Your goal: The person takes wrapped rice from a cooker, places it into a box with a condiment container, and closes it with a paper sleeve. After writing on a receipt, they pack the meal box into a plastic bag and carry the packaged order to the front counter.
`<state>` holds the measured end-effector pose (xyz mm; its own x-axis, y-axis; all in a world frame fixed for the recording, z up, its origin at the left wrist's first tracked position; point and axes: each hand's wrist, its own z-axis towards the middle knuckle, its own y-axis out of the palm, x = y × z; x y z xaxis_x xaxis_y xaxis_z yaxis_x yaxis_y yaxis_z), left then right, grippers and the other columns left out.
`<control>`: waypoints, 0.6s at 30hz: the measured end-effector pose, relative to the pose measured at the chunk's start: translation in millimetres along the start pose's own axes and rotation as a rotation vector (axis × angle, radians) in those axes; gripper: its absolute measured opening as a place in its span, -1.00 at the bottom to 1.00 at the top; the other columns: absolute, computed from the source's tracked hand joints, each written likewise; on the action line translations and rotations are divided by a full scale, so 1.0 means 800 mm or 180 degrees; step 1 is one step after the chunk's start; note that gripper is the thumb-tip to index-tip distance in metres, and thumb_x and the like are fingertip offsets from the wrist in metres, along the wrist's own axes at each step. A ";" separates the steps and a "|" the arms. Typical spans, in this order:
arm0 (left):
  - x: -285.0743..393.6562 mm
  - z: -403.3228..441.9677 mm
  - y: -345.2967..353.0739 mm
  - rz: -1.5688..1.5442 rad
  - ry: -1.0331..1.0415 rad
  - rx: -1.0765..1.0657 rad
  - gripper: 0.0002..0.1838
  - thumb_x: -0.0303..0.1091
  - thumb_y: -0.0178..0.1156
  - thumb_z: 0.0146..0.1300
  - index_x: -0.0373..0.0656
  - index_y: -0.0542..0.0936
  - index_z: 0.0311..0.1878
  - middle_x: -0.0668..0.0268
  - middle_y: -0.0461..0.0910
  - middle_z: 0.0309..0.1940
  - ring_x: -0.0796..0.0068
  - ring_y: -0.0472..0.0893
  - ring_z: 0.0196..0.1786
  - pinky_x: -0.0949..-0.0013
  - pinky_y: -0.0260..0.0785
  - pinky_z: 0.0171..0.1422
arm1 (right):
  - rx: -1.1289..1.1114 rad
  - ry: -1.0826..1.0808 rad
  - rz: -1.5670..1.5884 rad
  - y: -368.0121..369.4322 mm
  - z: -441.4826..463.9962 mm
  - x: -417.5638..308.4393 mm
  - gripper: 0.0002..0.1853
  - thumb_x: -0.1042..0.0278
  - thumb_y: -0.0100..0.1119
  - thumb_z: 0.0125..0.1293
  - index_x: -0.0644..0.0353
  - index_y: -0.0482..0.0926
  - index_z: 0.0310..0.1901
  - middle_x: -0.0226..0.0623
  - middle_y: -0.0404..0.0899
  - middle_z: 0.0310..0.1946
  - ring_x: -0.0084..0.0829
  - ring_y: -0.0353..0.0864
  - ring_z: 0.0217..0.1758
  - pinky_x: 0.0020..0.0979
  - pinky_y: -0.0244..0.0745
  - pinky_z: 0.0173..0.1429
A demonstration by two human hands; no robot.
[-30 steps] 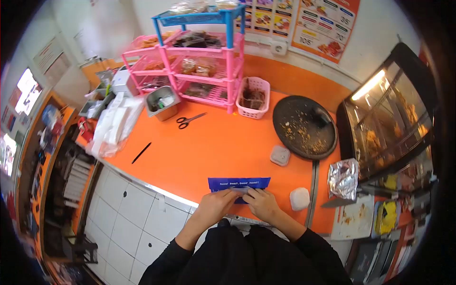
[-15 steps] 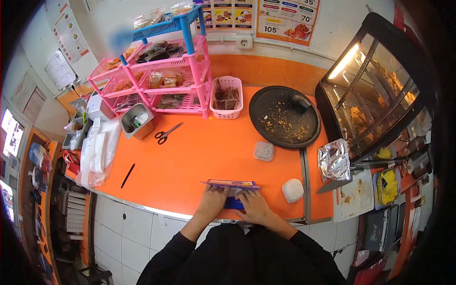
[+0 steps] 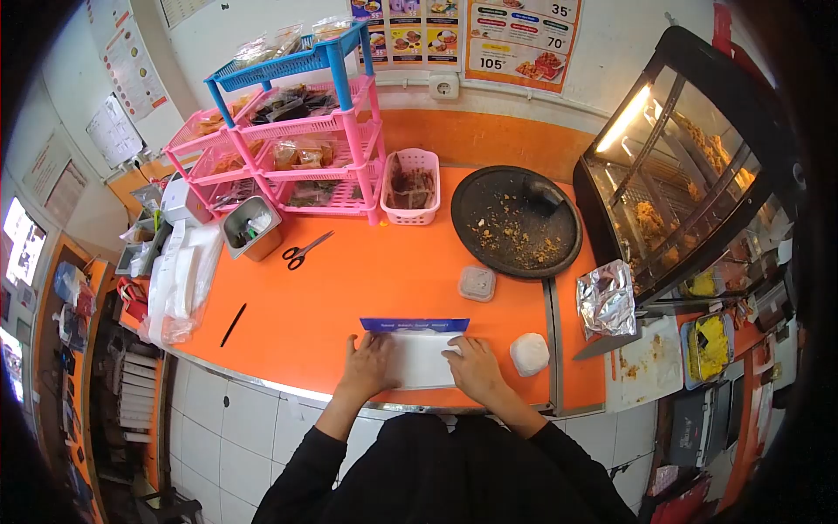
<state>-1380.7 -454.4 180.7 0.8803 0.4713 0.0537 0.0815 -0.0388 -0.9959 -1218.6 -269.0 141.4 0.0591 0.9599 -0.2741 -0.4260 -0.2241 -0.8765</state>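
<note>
A sheet with a white inner face and a blue printed strip along its far edge lies near the front edge of the orange counter. My left hand rests on its left side with the fingers spread. At its right side my right hand touches the edge, fingers apart and slightly bent. Right of that hand sits a round white wrapped item. A small clear lidded tub stands farther back.
A black stone dish with crumbs, a pink basket, a pink and blue rack, scissors, a metal container and a black pen are on the counter. A lit food case stands right.
The blue sheet has been opened out, showing its white inner face. My hands have moved apart to its two sides. The camera view has shifted.
</note>
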 end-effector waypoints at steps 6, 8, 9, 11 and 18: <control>-0.032 -0.004 0.049 0.0007 0.0571 0.0919 -0.59 -0.21 0.34 0.10 -0.13 0.55 0.00 0.23 0.48 0.14 0.31 0.43 0.21 -0.01 0.13 0.36 | 0.0171 0.0026 0.0023 -0.011 -0.006 0.023 -0.72 0.44 0.15 0.20 0.16 0.62 -0.03 -0.23 0.51 -0.21 -0.23 0.53 -0.02 -0.09 0.33 0.20; -0.031 -0.004 0.053 -0.0677 0.0315 0.0902 -0.65 -0.38 0.28 0.11 -0.15 0.54 0.00 0.21 0.53 0.06 0.25 0.46 0.17 0.04 0.19 0.33 | 0.0209 0.0463 0.0762 -0.010 -0.010 0.019 -0.71 0.48 0.16 0.21 0.18 0.60 -0.01 -0.17 0.52 -0.17 -0.16 0.51 0.01 -0.14 0.36 0.21; -0.028 -0.002 0.051 -0.1022 0.0183 0.0895 -0.66 -0.47 0.26 0.12 -0.16 0.53 0.00 0.20 0.56 0.02 0.22 0.47 0.15 0.07 0.23 0.31 | 0.0227 0.0676 0.1127 -0.010 -0.010 0.017 -0.70 0.50 0.17 0.21 0.19 0.59 0.00 -0.15 0.53 -0.14 -0.13 0.51 0.02 -0.17 0.37 0.22; -0.015 -0.007 0.049 -0.1560 -0.0315 0.1619 -0.68 -0.56 0.22 0.12 -0.19 0.52 -0.02 0.19 0.59 -0.05 0.19 0.53 0.05 0.13 0.35 0.16 | 0.0771 0.1127 0.0989 -0.006 -0.006 0.011 -0.72 0.51 0.16 0.23 0.25 0.58 0.00 -0.12 0.53 -0.16 -0.15 0.55 -0.03 -0.26 0.43 0.15; -0.026 -0.018 0.063 -0.2990 -0.1156 0.1630 -0.74 -0.57 0.23 0.21 -0.27 0.47 -0.04 0.13 0.64 -0.16 0.30 0.67 -0.30 0.35 0.53 -0.29 | 0.0183 0.2542 0.2500 0.040 -0.037 0.057 -0.73 0.41 0.21 0.32 0.37 0.59 -0.01 -0.25 0.66 -0.24 -0.50 0.62 -0.22 -0.50 0.49 -0.13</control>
<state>-1388.4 -478.5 130.7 0.3763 0.3550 0.8558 0.3648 0.7923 -0.4891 -1202.7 -237.1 89.2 0.3090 0.1674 -0.9362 -0.6396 -0.6919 -0.3348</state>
